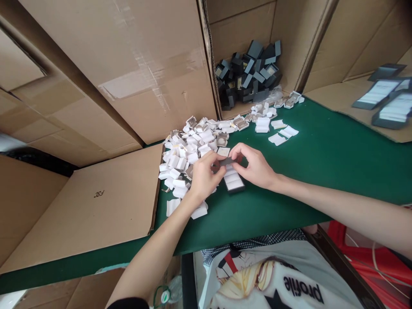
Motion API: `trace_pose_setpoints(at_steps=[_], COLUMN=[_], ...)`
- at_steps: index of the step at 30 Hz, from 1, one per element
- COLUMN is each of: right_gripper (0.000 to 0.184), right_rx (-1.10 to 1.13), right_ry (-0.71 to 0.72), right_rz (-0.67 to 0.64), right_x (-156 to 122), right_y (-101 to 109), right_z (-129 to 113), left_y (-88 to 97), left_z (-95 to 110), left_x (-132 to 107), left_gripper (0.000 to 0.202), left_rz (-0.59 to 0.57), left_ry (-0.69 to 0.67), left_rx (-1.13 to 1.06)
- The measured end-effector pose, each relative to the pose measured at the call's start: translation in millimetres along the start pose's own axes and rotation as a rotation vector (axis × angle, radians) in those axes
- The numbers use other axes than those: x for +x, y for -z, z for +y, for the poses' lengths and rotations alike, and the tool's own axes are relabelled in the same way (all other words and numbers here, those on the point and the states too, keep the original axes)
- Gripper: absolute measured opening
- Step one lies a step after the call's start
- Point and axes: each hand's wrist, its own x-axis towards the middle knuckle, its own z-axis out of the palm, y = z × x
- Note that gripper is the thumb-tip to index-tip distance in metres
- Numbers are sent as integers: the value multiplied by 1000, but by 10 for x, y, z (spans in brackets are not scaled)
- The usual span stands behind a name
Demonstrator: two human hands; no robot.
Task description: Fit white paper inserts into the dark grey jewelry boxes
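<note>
Both my hands meet over a small dark box (234, 182) lying on the green table (322, 163); white padding shows inside it. My left hand (204, 176) pinches the box's near-left part with curled fingers. My right hand (254, 165) grips its far end, fingers bent round the dark lid edge. A heap of small white folded inserts (189, 150) lies just left of my hands, and a few more white inserts (283, 133) lie to the right beyond them.
An open cardboard carton (244, 25) at the back holds several dark boxes (247, 73). Large cardboard sheets (96, 201) cover the left side. Dark trays with white pads (386, 103) rest on cardboard at the far right. A red stool (360, 257) stands below the table edge.
</note>
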Motion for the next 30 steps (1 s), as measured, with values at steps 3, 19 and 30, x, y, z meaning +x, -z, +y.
trace_pose_setpoints(at_steps=[3,19,30], right_gripper=[19,35,17], right_rx=[-5,58,78], right_ry=[-1,-187,-264], right_rz=[-7,-239,-188], right_x=[6,37,48], right_y=[21,31,-92], right_z=[-5,182,155], left_y=[1,72,5], left_z=[11,-117,-91], left_x=[-3,15,19], left_gripper=[19,43,24], left_rz=[-2,-105,-100], left_ry=[-10,4,101], left_rx=[1,-2,-96])
